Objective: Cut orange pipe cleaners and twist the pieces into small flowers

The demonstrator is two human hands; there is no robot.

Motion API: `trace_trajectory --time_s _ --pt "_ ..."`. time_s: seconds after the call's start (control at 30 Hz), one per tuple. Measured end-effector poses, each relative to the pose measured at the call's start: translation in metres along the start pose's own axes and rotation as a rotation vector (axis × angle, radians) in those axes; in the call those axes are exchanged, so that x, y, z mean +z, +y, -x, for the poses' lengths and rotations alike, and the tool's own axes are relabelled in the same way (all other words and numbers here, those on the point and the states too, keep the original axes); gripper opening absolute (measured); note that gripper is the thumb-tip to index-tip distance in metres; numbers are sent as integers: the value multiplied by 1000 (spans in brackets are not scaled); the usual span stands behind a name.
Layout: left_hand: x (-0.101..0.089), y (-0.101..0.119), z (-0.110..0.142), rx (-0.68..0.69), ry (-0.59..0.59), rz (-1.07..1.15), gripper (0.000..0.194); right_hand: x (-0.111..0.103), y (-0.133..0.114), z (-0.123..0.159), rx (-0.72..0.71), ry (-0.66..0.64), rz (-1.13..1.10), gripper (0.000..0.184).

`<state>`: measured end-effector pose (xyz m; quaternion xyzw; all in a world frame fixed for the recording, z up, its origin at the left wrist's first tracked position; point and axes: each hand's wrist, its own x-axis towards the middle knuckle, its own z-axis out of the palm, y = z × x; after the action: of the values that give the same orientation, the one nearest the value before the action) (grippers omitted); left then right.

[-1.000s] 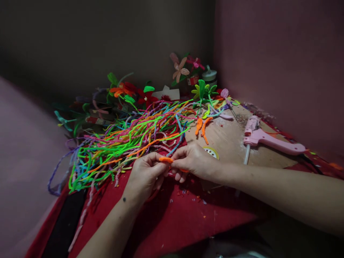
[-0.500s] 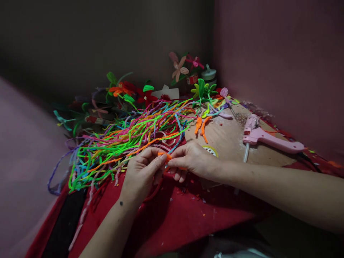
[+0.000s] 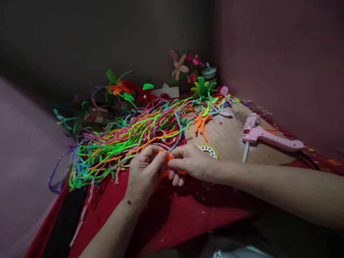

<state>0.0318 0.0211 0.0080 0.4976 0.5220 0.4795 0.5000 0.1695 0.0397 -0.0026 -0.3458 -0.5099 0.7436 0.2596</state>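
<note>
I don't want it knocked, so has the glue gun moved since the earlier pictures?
No: the glue gun lies in the same spot on the board, showing no shift either way.

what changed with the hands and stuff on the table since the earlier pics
The thumb of the left hand has moved up over the orange fuzzy piece, covering more of it. More of the tape roll now shows beside the right hand. Both hands still pinch the orange piece. The glue gun and fuzzy stems stayed put.
</note>
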Motion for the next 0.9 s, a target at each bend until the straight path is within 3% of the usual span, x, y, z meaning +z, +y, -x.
trace_trajectory --time_s 0.17,0.27,0.37,0.5,0.57,0.7,0.77,0.83,0.9 --pt "1 3 -2 -8 26 6 14 -4 1 -1 -23 39 -44 19" --pt "-10 6 -6 14 21 -46 17 -10 3 -4 -149 94 -93 15" --pt "-17 6 -6 -56 -87 -140 21 -14 5 -6 -273 196 -69 16" --pt "-13 5 -1 -138 -203 -370 23 -13 10 -7 -284 267 -18 16" --pt "-10 4 2 -37 -222 -563 21 -12 12 -7 -298 312 9 19" --pt "-13 -1 1 539 -68 -1095 15 -12 13 -9 -307 333 6 22" --pt "-17 -5 -2 711 17 -1273 16 -13 13 -12 -285 325 -45 21" --pt "-20 -7 -4 732 75 -1311 15 -15 12 -14 -266 339 -113 21" --pt "-23 -6 -6 636 140 -1189 13 -16 11 -15 -263 351 -203 20"
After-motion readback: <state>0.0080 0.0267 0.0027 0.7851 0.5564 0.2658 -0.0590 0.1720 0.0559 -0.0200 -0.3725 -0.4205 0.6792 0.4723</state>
